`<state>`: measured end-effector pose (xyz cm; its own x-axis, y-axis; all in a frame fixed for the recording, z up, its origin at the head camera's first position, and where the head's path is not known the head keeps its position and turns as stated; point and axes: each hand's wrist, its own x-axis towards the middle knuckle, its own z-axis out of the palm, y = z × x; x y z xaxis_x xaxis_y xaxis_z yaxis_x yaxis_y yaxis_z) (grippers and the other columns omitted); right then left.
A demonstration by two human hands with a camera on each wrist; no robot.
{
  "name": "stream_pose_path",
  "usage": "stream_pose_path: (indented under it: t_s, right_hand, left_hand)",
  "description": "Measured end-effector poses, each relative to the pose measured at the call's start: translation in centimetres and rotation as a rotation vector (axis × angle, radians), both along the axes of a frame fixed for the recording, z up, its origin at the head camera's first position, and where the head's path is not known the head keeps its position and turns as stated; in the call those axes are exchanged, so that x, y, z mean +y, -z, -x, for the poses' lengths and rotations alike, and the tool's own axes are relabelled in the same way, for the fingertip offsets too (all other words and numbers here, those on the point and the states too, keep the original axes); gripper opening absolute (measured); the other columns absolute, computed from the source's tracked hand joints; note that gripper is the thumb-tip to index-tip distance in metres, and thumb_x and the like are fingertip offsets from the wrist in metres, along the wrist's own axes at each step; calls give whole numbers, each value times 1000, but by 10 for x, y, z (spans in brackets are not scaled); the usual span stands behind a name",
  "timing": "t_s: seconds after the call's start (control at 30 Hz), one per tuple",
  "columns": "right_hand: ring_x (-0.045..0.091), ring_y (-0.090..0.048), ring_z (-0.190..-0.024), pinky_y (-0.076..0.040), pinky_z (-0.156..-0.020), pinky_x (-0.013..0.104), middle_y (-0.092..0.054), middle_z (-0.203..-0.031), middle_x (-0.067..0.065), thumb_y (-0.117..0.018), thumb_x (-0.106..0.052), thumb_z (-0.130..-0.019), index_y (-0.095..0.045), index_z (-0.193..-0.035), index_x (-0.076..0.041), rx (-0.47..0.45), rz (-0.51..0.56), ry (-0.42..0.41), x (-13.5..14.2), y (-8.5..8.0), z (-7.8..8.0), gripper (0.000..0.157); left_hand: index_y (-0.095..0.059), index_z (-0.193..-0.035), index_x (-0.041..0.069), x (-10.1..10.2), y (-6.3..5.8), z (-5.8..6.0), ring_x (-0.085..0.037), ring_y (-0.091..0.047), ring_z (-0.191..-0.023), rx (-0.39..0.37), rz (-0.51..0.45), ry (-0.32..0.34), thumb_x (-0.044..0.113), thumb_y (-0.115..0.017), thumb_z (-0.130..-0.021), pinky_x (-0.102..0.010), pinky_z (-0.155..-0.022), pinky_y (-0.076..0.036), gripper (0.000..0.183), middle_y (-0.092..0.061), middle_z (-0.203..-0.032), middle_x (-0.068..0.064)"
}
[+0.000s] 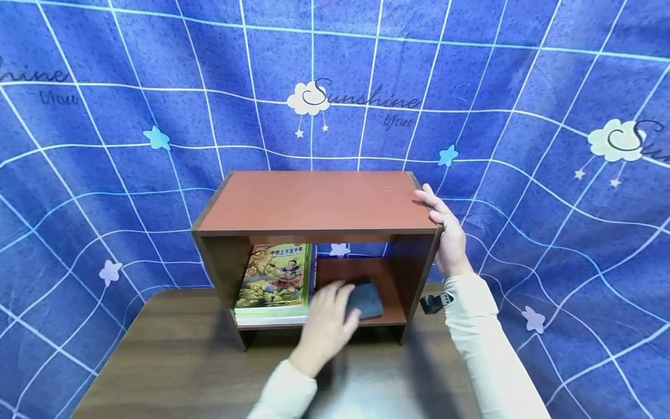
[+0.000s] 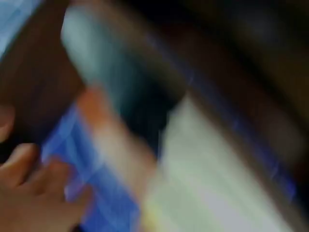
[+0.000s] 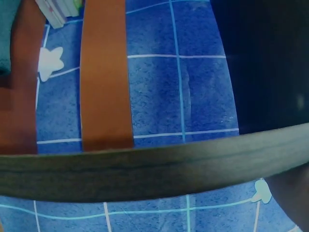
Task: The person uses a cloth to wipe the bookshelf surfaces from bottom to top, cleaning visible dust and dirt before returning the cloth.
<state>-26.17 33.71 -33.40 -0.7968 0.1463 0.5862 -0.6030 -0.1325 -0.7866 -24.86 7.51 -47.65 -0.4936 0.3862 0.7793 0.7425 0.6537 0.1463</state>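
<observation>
A small brown shelf unit (image 1: 319,203) stands on the table. Picture books (image 1: 274,276) lie stacked in its left part, a bow-drawing figure on the top cover. Beside them on the shelf board is a flat dark teal item (image 1: 366,301) with rounded corners; the right wrist view catches its edge (image 3: 5,36) too. My left hand (image 1: 327,317) reaches in front of the shelf with fingers loosely spread, overlapping the books' right edge and the teal item. My right hand (image 1: 449,241) rests against the unit's right side, fingertips on the top edge.
The wooden table (image 1: 173,355) spreads out in front and to the left. A blue checked curtain (image 1: 335,70) with stars and clouds hangs behind and around. The unit's right side wall (image 1: 419,273) bounds the compartment. A black wrist camera (image 1: 433,304) sits below the right hand.
</observation>
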Motion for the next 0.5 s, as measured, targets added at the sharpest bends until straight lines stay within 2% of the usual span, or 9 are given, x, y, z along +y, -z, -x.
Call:
stream_pose_path:
  t_s: [0.03,0.1,0.13,0.2,0.27,0.33,0.37,0.43,0.5]
  right_hand:
    - [15,-19,-150,-16,-118,32,-30,-163,8,-32,-8,-96,-62,-135,2,2,1,-3,0,0,1,50]
    - [16,-19,-150,-16,-118,33,-30,-163,6,-33,-9,-96,-64,-133,0,1,3,-6,0,1,1,50]
    - [16,-19,-150,-16,-117,34,-30,-163,6,-33,-10,-96,-66,-132,-3,-1,3,-10,0,1,1,50]
    - [16,-19,-150,-16,-117,35,-30,-163,6,-33,-10,-96,-69,-129,-5,-1,4,-9,0,2,0,50]
    - [15,-19,-150,-16,-117,35,-31,-162,5,-32,-10,-95,-71,-127,-7,0,5,-4,0,3,0,50]
    - [15,-19,-150,-16,-117,34,-31,-162,6,-33,-10,-95,-71,-125,-7,7,4,3,0,5,0,49]
    - [15,-20,-150,-16,-118,35,-32,-162,5,-33,-10,-95,-71,-125,-6,10,6,4,0,5,0,49]
    - [15,-20,-150,-15,-118,35,-32,-162,5,-33,-10,-95,-71,-125,-5,18,12,0,0,6,1,48]
    - [15,-20,-150,-15,-119,36,-32,-162,4,-34,-11,-96,-71,-125,-5,25,9,2,1,5,3,48]
  left_hand:
    - [-60,-131,5,12,14,-1,-37,-57,-119,-66,112,-74,43,-74,-85,-54,-98,-45,61,-60,-129,-19]
    - [-54,-141,8,30,35,-1,-41,-52,-126,-121,284,-213,61,-77,-77,-58,-103,-41,86,-55,-136,-21]
    - [-53,-142,10,36,43,0,-42,-51,-127,-125,337,-268,65,-78,-72,-59,-104,-39,93,-55,-137,-20]
    - [-55,-141,13,44,56,0,-42,-53,-124,-94,395,-326,64,-82,-67,-58,-105,-38,94,-59,-131,-17]
    - [-59,-134,15,45,61,1,-39,-56,-118,-46,390,-303,52,-88,-66,-57,-103,-41,83,-62,-121,-12]
    - [-63,-125,16,41,61,0,-34,-61,-108,-19,332,-231,36,-91,-66,-55,-98,-45,69,-66,-110,-8]
    - [-64,-122,16,38,59,0,-33,-63,-102,-33,287,-186,29,-90,-67,-53,-94,-48,62,-67,-106,-6]
    - [-65,-119,14,37,49,2,-30,-67,-92,-127,146,-96,18,-85,-72,-51,-84,-52,51,-69,-100,-5]
    - [-65,-119,12,44,35,7,-29,-68,-84,-307,-68,-41,16,-79,-79,-49,-75,-53,42,-71,-97,-6]
